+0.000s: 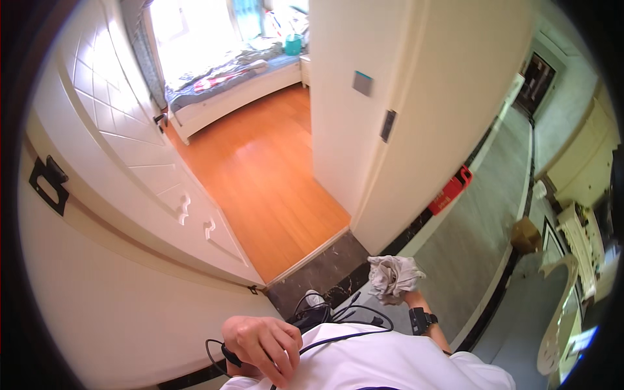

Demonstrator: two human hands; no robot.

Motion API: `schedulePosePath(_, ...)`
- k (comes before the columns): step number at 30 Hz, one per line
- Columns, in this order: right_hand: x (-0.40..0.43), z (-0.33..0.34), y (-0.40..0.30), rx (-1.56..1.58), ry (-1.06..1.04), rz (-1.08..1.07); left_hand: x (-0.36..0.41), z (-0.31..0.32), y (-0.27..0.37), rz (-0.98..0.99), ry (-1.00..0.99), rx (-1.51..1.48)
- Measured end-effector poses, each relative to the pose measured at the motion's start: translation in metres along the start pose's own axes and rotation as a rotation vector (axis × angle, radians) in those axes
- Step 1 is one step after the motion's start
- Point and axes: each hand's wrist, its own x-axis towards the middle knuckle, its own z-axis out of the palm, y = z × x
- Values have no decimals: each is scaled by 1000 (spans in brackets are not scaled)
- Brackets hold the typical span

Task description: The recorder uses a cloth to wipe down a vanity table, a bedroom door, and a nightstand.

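A crumpled light grey cloth (392, 278) is bunched in my right hand (411, 296), which is mostly hidden behind it. A black device is strapped on that wrist. My left hand (263, 346) is in front of my white shirt (370, 353), its fingers bent downward. A thin black cable (348, 335) runs over the shirt to these fingers; whether they grip it cannot be told. More black cables hang by my waist, above one white shoe (314, 297).
Ahead, an open white door (146, 165) and a stone threshold (321, 270) lead to a wood-floored room with a bed (234, 105). Right of the door frame (390, 195), a red basket (449, 192) stands along the hallway wall. A brown box (526, 235) and a chair back (558, 312) are farther right.
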Motion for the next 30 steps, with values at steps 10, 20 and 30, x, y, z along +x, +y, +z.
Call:
schedulePosePath(10,205,-9,-114,26,-29,-199,-42,-120,35,165,4,73)
schedulePosePath(20,360,36,-156,76,-197,-279,-69,-211,76,173,199,214)
schedulePosePath(30,625,23,-295,832,-571,-397,-50,-388,102,124,155,494)
